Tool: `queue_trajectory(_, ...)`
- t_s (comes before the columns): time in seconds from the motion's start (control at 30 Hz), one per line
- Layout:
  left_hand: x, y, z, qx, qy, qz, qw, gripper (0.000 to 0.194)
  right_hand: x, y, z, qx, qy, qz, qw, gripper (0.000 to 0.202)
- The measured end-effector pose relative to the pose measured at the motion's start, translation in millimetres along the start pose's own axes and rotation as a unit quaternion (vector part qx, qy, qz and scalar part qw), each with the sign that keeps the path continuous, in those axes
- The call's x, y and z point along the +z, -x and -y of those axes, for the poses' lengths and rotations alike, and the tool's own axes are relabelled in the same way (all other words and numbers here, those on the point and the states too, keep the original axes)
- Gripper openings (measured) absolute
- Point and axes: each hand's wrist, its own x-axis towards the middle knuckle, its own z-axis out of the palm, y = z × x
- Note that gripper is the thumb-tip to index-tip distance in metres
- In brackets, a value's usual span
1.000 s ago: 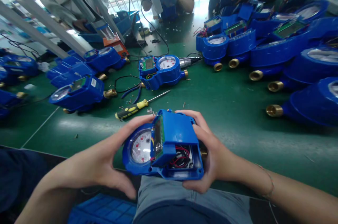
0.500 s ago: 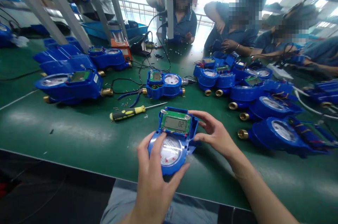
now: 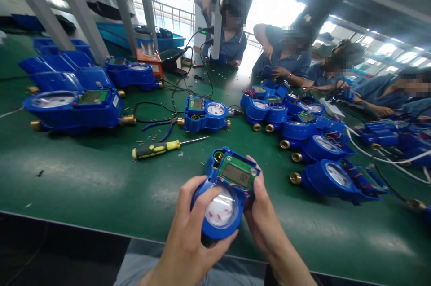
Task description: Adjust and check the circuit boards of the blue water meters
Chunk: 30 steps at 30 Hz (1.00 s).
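Fingers of the left hand [image 3: 188,228] grasp the meter [image 3: 232,194] by its dial [image 3: 220,214], those of the right hand [image 3: 264,214] by the display [image 3: 236,174], likely so both face up.

green tabletop [image 3: 101,187] | yellow-black screwdriver [image 3: 158,148] | blue-handled pliers [image 3: 173,121] | middle blue meter [image 3: 206,122] | left meters [image 3: 76,117] | right meters [image 3: 313,178]

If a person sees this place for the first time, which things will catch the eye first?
Most likely the blue meter at front centre, the left hand around its dial and the right hand at its display. Beyond it, to the left, lies a yellow-handled screwdriver. More meters crowd the right of the green table.
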Motion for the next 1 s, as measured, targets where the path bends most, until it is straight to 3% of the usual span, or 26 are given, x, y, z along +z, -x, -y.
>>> queue_trajectory(0.1,6.2,5,4,0.004,-0.024,0.021,0.999,0.063,-11,-33,15,0.034,0.009,0.091,0.995,0.068)
queue_trajectory(0.17,12.9,10,4,0.015,-0.066,0.004,0.998,0.062,-17,-51,29,0.023,0.098,0.142,0.985,0.064)
queue_trajectory(0.23,19.1,14,2,0.040,-0.108,-0.018,0.993,0.061,-18,-58,46,-0.019,0.217,0.149,0.964,0.059)
queue_trajectory(0.3,23.4,14,-2,0.066,-0.141,-0.029,0.987,0.059,-12,-53,65,-0.072,0.317,0.131,0.936,0.056)
queue_trajectory(0.4,26.5,8,-6,0.088,-0.167,-0.053,0.981,0.046,7,-31,83,-0.136,0.438,0.157,0.874,0.065)
queue_trajectory(0.47,26.7,4,-7,0.096,-0.171,-0.076,0.978,0.036,21,-19,83,-0.164,0.496,0.146,0.840,0.077)
queue_trajectory(0.53,24.4,2,-5,0.108,-0.163,-0.083,0.977,0.032,28,-15,75,-0.177,0.525,0.094,0.827,0.077)
queue_trajectory(0.6,18.2,2,0,0.124,-0.124,-0.059,0.983,0.033,29,-16,64,-0.183,0.515,0.039,0.837,0.069)
queue_trajectory(0.7,1.9,-2,10,0.137,-0.018,-0.032,0.990,0.034,19,-20,52,-0.172,0.421,0.004,0.891,0.065)
queue_trajectory(0.77,-10.2,-10,18,0.121,0.021,-0.058,0.991,0.032,13,-20,50,-0.165,0.347,-0.004,0.923,0.064)
queue_trajectory(0.87,-21.3,-27,32,0.048,0.018,-0.100,0.994,0.030,9,-21,54,-0.177,0.294,-0.005,0.939,0.059)
queue_trajectory(1.0,-14.5,-45,46,-0.019,0.099,0.018,0.995,0.047,10,-23,60,-0.146,0.291,-0.050,0.944,0.055)
